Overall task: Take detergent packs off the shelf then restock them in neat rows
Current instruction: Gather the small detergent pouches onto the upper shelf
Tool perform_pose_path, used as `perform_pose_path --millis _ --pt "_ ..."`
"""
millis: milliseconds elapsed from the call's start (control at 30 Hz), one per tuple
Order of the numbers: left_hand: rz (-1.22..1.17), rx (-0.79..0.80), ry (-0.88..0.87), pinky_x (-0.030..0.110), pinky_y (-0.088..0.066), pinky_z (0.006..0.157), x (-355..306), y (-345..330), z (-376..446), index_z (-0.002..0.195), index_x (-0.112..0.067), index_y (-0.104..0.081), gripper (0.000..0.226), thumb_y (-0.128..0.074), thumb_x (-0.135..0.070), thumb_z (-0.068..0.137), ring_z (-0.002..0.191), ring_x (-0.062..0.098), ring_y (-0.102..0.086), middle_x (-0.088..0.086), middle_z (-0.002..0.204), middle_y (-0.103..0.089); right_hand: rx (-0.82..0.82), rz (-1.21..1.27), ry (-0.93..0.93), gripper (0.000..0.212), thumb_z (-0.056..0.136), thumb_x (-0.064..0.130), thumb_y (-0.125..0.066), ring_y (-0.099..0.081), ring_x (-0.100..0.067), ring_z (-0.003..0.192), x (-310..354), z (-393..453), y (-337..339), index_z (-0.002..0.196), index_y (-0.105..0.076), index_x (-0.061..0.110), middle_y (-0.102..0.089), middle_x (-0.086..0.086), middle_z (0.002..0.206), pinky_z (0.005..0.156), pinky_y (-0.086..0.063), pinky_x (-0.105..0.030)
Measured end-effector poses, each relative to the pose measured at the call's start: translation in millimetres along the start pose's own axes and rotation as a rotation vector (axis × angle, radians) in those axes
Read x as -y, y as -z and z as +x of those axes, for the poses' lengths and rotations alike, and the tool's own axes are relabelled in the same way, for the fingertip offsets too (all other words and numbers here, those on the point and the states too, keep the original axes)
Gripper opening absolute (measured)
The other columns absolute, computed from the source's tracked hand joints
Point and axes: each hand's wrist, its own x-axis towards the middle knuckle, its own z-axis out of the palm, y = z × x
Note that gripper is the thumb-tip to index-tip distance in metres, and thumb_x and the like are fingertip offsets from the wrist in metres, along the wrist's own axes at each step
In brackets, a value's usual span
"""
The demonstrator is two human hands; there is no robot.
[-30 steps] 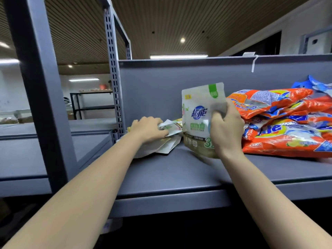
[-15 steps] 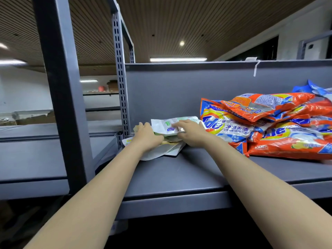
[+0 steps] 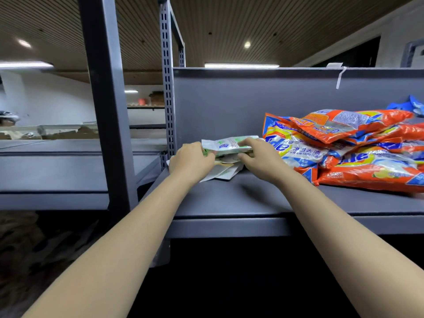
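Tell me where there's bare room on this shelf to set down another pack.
Bare shelf runs along the front edge, ahead of both hands and the white-green packs. Crowded: the right side under the orange bags, and the back-left corner where left hand and right hand work.

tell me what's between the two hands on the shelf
In the head view, a small stack of white and green detergent packs lies between the left hand and right hand, both gripping its ends. The orange packs lie further right.
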Motion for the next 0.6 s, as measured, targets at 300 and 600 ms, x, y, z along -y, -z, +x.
perform_pose_path --millis 300,600 --pt "-0.046 -0.098 -0.06 0.037 -0.045 0.089 1.2 21.6 -85.7 0.112 -0.017 -0.06 0.029 -0.047 -0.031 0.09 0.107 0.024 -0.054 0.001 0.114 -0.063 -0.076 0.158 0.081 0.033 0.089 0.024 -0.06 -0.054 -0.022 0.114 32.1 -89.0 11.6 0.12 -0.06 0.016 -0.062 -0.005 0.12 0.099 -0.041 -0.037" --pt "-0.109 -0.174 -0.17 0.035 -0.045 0.087 50.4 56.2 -167.1 0.108 -0.019 -0.063 0.024 -0.051 -0.032 0.091 0.1 0.016 -0.057 -0.007 0.106 -0.065 -0.072 0.24 0.09 0.028 0.091 0.023 -0.059 -0.051 -0.015 0.117 98.4 -153.8 4.4 0.118 -0.061 0.02 -0.061 0.004 0.121 0.092 -0.034 -0.022"
